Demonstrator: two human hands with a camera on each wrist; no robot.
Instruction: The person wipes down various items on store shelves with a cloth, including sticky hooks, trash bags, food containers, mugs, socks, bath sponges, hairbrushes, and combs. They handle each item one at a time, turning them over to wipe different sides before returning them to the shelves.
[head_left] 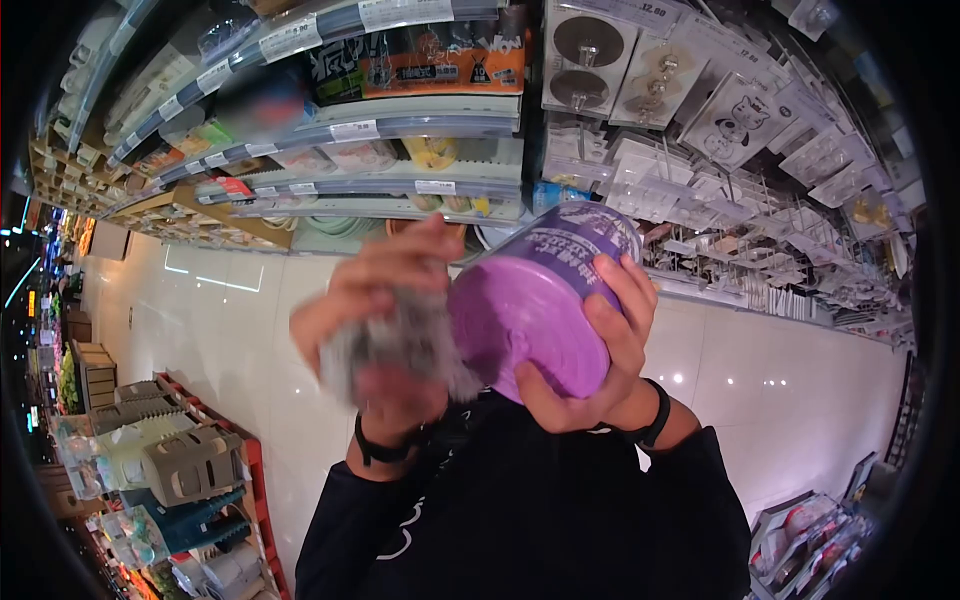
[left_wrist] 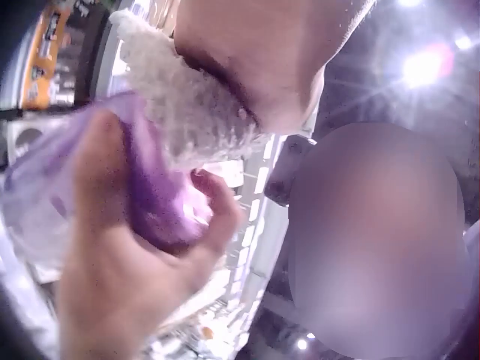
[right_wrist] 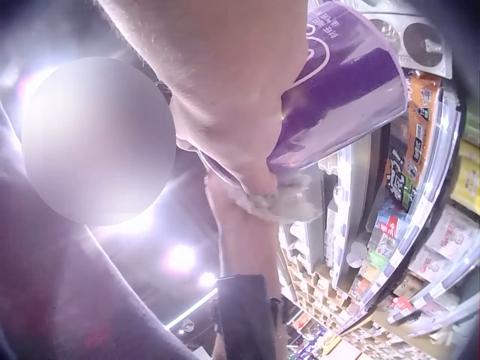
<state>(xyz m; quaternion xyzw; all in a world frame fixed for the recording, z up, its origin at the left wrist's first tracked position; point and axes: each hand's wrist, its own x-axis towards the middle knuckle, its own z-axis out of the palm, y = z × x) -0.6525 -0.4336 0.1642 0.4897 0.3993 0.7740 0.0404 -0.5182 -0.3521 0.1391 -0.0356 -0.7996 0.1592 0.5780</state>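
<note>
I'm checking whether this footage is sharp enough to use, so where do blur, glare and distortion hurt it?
Head view: the left hand and fluffy grey cloth are smeared, the purple container is clearer, and the shelves bend towards black corners. Left wrist view: container and hands are soft, a ceiling light flares. Right wrist view: lights glare at left; container lettering is sharper.

A shop aisle around us, glossy and brightly lit
We see pale, shiny floor tiles [head_left: 770, 370], tiered shelves [head_left: 400, 122] with price strips and orange packs [head_left: 445, 65], racks of hanging packets [head_left: 735, 130] beside them, beige tubs [head_left: 190, 465] on a red-edged stand [head_left: 257, 490], and glaring ceiling lights [left_wrist: 426, 69] in the left wrist view.
</note>
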